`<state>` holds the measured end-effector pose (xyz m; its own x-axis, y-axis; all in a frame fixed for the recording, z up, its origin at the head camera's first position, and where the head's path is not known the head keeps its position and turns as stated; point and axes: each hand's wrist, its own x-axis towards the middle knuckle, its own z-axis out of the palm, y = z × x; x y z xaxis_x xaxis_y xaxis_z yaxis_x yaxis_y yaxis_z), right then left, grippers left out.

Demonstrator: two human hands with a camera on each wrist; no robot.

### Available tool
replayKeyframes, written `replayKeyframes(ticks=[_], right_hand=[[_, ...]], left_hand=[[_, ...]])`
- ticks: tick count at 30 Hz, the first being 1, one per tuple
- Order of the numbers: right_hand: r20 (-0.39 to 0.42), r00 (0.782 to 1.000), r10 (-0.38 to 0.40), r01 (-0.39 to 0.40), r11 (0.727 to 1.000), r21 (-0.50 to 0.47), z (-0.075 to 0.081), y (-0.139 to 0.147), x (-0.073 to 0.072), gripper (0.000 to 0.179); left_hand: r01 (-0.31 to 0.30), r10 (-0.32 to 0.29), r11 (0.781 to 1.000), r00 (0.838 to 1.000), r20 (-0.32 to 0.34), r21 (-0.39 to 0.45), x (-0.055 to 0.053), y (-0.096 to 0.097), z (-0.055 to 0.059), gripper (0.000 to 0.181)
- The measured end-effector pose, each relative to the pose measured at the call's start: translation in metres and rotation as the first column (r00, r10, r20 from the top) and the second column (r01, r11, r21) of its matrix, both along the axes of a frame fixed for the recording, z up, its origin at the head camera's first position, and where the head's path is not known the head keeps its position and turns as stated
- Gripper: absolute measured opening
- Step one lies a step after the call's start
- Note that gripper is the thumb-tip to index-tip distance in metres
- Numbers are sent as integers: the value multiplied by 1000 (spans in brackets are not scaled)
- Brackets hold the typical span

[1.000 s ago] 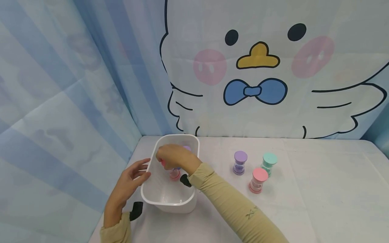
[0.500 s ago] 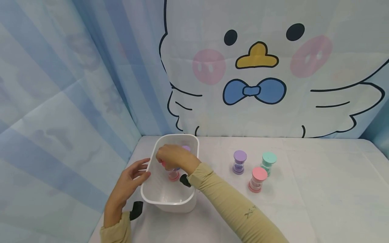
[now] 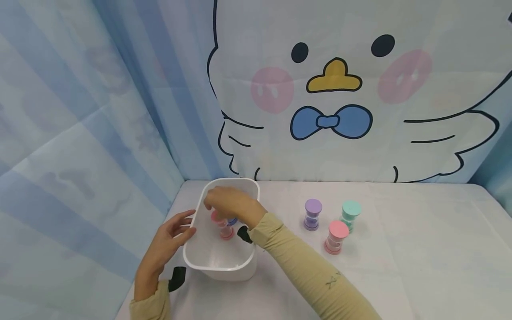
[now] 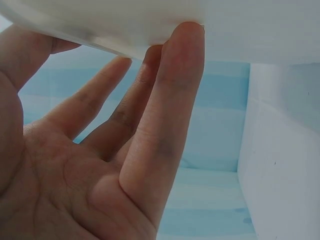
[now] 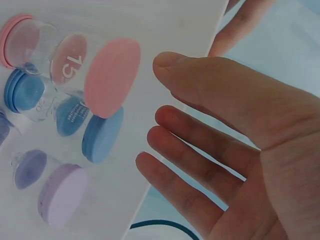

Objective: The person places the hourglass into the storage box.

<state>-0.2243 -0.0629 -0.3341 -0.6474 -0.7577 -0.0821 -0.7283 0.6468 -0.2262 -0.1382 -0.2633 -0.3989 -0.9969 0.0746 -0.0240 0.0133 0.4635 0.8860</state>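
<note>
A white bin [image 3: 220, 269] stands on the table, and several sand timers are in it. Just clear of the pink sand timer [image 5: 112, 77], marked 15, hovers my right hand [image 3: 232, 204] inside the bin, its fingers apart and holding nothing. Beside that timer are a blue sand timer [image 5: 102, 132] and a purple sand timer [image 5: 62, 195]; another bluish-purple one is cut off at the right wrist view's edge. My left hand [image 3: 168, 238] rests its extended fingertips against the bin's left side near the rim.
Right of the bin, a purple sand timer [image 3: 313, 214], a teal sand timer [image 3: 350, 213] and a pink sand timer [image 3: 336, 238] stand upright on the white tablecloth [image 3: 432, 249]. A printed curtain [image 3: 332, 155] hangs behind the table's back edge.
My right hand has let go of the pink sand timer in the bin and lifted slightly; the timer's top now shows below it. My left hand stays at the bin.
</note>
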Motion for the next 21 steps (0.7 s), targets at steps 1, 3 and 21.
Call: replayKeyframes(ticks=[1, 3, 21], right_hand=[[-8, 1000, 8, -8, 1000, -1, 1, 1, 1, 29], [-20, 1000, 16, -16, 1000, -4, 3, 4, 2, 31], [-125, 990, 60, -64, 998, -29, 13, 37, 5, 30]], left_hand=[[-1, 1, 1000, 1000, 2, 0, 0, 0, 0, 52], [-2, 2, 1000, 1000, 4, -2, 0, 0, 0, 53], [-8, 9, 1000, 999, 39, -12, 0, 1, 3, 56]])
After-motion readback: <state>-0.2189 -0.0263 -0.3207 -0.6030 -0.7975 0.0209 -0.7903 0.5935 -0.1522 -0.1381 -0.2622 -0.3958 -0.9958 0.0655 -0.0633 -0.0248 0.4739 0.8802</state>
